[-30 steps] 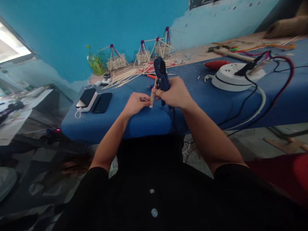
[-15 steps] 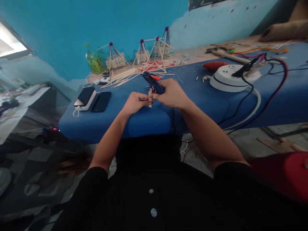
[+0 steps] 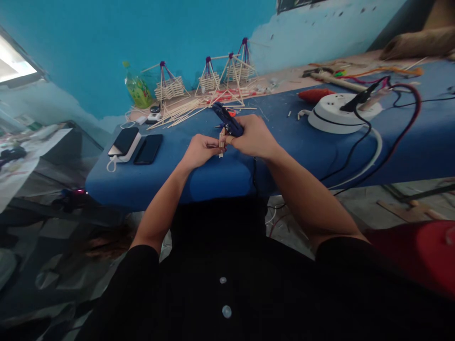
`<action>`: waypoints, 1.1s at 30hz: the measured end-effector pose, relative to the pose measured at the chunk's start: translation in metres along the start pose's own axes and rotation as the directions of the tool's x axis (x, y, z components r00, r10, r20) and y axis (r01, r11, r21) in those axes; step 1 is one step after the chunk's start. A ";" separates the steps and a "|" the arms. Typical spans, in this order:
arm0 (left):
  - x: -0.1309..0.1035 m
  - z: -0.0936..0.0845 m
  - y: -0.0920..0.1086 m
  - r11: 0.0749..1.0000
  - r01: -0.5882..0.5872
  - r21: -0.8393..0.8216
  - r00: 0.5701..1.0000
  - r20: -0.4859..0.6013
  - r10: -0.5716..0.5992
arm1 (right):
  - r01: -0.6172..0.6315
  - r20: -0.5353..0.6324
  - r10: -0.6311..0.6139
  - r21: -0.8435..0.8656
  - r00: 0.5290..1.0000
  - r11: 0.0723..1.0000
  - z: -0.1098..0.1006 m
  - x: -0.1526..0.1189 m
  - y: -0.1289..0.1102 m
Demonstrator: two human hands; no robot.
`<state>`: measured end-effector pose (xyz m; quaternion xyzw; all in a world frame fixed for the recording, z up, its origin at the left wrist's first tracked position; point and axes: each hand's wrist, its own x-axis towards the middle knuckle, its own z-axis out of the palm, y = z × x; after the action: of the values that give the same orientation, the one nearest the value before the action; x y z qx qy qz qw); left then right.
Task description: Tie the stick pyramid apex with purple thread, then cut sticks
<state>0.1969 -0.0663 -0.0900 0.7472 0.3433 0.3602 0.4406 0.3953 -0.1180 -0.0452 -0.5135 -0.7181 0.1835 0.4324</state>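
My right hand (image 3: 254,137) grips a dark blue glue gun (image 3: 226,119), tilted with its nozzle pointing down and left. My left hand (image 3: 199,150) pinches a small bundle of short wooden sticks (image 3: 222,142) held upright just in front of the gun. Both hands meet near the front edge of the blue padded table (image 3: 177,175). The gun's black cord drops over the table edge under my right wrist.
Two phones (image 3: 137,146) lie at the table's left end. Loose long sticks (image 3: 179,113) and several small stick baskets (image 3: 170,87) stand at the back, beside a green bottle (image 3: 137,90). A white round socket reel (image 3: 336,113) with black and red cables sits on the right.
The glue gun tipped from upright down to a low tilt, nozzle toward the stick bundle. My hands stayed together at the same spot; the view shifted slightly.
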 end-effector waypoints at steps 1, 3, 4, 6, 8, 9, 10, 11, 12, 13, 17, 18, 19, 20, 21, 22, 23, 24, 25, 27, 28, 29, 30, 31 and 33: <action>0.000 0.000 0.000 1.000 -0.012 0.014 1.000 0.004 0.012 | -0.004 -0.005 0.004 0.001 1.000 1.000 0.000 0.000 0.001; 0.000 0.001 -0.001 0.998 -0.035 0.043 0.999 0.009 0.035 | 0.000 -0.010 0.000 -0.005 1.000 1.000 0.001 0.000 0.001; 0.000 0.001 0.000 0.998 -0.039 0.053 0.999 0.008 0.038 | 0.003 -0.015 -0.004 -0.014 1.000 1.000 0.000 0.000 0.001; 0.000 0.002 0.000 0.998 -0.033 0.055 0.999 0.001 0.033 | 0.002 -0.047 -0.004 -0.034 0.999 0.999 -0.004 -0.004 0.000; -0.001 0.003 0.001 0.999 -0.010 0.035 1.000 -0.014 0.010 | -0.021 -0.115 0.015 -0.056 0.993 0.998 -0.011 -0.012 -0.001; -0.002 0.003 0.002 1.000 0.004 0.022 1.000 -0.024 -0.004 | -0.039 -0.159 0.026 -0.080 0.987 0.996 -0.015 -0.018 -0.001; -0.003 0.003 0.002 1.000 0.016 0.013 0.999 -0.031 -0.016 | -0.062 -0.202 0.037 -0.121 0.979 0.991 -0.020 -0.024 -0.001; -0.003 0.003 0.003 1.000 0.024 0.007 0.999 -0.038 -0.023 | -0.089 -0.239 0.045 -0.179 0.970 0.980 -0.024 -0.030 -0.001; -0.004 0.003 0.003 1.000 0.027 0.004 0.999 -0.041 -0.027 | -0.118 -0.268 0.048 -0.250 0.962 0.961 -0.028 -0.036 0.000; -0.004 0.003 0.002 1.000 0.028 0.002 0.999 -0.044 -0.028 | -0.144 -0.286 0.048 -0.323 0.957 0.935 -0.031 -0.042 0.001; -0.005 0.004 0.000 0.999 0.031 -0.022 0.998 -0.053 -0.032 | -0.183 -0.237 0.064 -0.521 0.969 0.834 -0.028 -0.054 0.001; -0.005 0.004 -0.001 0.999 0.032 -0.031 0.998 -0.056 -0.034 | -0.182 -0.210 0.075 -0.554 0.975 0.812 -0.025 -0.054 -0.002; -0.005 0.005 -0.002 0.999 0.030 -0.037 0.998 -0.062 -0.032 | -0.183 -0.179 0.093 -0.591 0.979 0.786 -0.023 -0.052 -0.006; -0.005 0.006 -0.003 0.999 0.026 -0.041 0.997 -0.070 -0.029 | -0.184 -0.148 0.117 -0.632 0.982 0.753 -0.020 -0.050 -0.011; -0.005 0.007 -0.004 0.999 0.019 -0.041 0.997 -0.080 -0.022 | -0.183 -0.115 0.142 -0.677 0.983 0.713 -0.018 -0.047 -0.018; -0.005 0.008 -0.005 0.999 0.011 -0.037 0.996 -0.089 -0.014 | -0.176 -0.083 0.170 -0.724 0.982 0.667 -0.017 -0.044 -0.026; -0.006 0.009 -0.005 1.000 0.002 -0.029 0.995 -0.096 -0.004 | -0.167 -0.051 0.200 -0.764 0.978 0.623 -0.017 -0.042 -0.034; -0.006 0.010 -0.005 1.000 -0.009 -0.016 0.995 -0.102 0.007 | -0.153 -0.018 0.229 -0.795 0.973 0.587 -0.018 -0.039 -0.042; -0.007 0.012 -0.005 1.000 -0.018 0.005 0.994 -0.108 0.018 | -0.139 0.014 0.260 -0.817 0.966 0.560 -0.019 -0.038 -0.049; -0.008 0.015 -0.002 0.996 -0.026 0.079 0.991 -0.126 0.036 | -0.116 0.069 0.324 -0.847 0.944 0.519 -0.022 -0.037 -0.061; -0.010 0.017 0.000 0.991 -0.026 0.129 0.989 -0.140 0.044 | -0.109 0.086 0.350 -0.858 0.933 0.502 -0.023 -0.037 -0.064; -0.011 0.019 0.002 0.983 -0.023 0.180 0.987 -0.154 0.051 | -0.103 0.096 0.364 -0.866 0.926 0.490 -0.023 -0.038 -0.066; -0.013 0.020 0.005 0.973 -0.018 0.231 0.985 -0.165 0.058 | -0.101 0.097 0.370 -0.871 0.924 0.481 -0.023 -0.039 -0.067; -0.014 0.021 0.008 0.961 -0.015 0.278 0.983 -0.173 0.065 | -0.102 0.094 0.371 -0.873 0.924 0.477 -0.023 -0.041 -0.066; -0.017 0.022 0.015 0.932 -0.011 0.361 0.981 -0.177 0.081 | -0.114 0.083 0.371 -0.870 0.925 0.480 -0.021 -0.045 -0.064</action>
<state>0.2101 -0.0954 -0.0883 0.7852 0.4258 0.3712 0.2538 0.3801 -0.1878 -0.0078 -0.7266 -0.6838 -0.0666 -0.0041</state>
